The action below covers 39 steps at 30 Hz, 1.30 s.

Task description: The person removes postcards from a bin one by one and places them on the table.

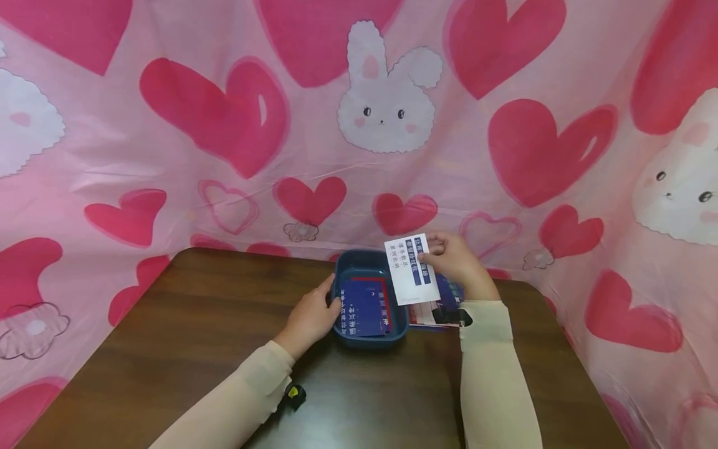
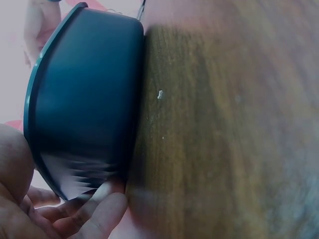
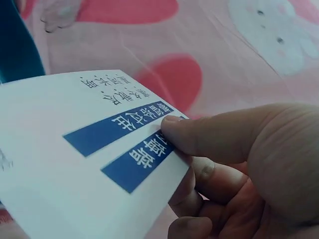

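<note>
A dark blue plastic bin (image 1: 373,342) stands on the table, with blue and red printed cards (image 1: 363,305) lying inside. My left hand (image 1: 311,315) grips the bin's left side, thumb at the rim; in the left wrist view its fingers (image 2: 102,214) curl round the outer wall. Between thumb and fingers, my right hand (image 1: 457,262) pinches a white card (image 1: 412,280) with dark blue bars of lettering. That card is held up over the bin's right edge. More cards (image 1: 423,313) lie right of the bin, partly hidden by the white card and right wrist.
The brown wooden table (image 1: 224,349) ends at a pink cloth (image 1: 314,143) with hearts and rabbits, hanging behind and at both sides. A small black thing with a yellow mark (image 1: 294,395) is by the left sleeve.
</note>
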Tool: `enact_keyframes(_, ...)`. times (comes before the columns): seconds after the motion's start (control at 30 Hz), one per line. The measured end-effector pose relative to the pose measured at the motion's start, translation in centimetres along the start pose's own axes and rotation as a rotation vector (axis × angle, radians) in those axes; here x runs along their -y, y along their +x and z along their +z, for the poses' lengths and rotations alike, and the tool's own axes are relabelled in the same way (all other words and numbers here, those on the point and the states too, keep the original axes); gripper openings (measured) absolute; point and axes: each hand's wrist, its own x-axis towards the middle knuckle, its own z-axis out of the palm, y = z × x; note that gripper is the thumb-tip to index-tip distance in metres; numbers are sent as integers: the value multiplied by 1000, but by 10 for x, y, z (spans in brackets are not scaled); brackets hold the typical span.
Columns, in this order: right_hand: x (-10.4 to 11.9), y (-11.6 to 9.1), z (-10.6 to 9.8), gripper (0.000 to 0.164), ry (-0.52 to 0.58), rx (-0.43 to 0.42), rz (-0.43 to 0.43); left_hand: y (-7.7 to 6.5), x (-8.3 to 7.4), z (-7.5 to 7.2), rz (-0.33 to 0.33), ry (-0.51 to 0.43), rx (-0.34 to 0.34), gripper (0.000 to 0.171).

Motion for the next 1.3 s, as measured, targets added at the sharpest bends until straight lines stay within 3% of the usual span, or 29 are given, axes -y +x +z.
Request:
enact_keyframes(0.4,-23,-9,-29,58,-10,-144,41,2,6,-4,1,26,-8,73)
enact_keyframes(0.6,-43,-15,-41,61,48,-193,137,2,5,-2,-4,25,0,73)
enact_keyframes(0.83,-67,-20,-58,61,89,-217,238,1,2,-2,-9,17,8,73)
enact_keyframes(1.07,-94,-22,-65,63,-16,-225,290,0,0,-1,-14,8,18,74)
enact_keyframes(1.3,-125,-27,-68,62,4,-179,391,1,-1,0,-7,20,12,74)
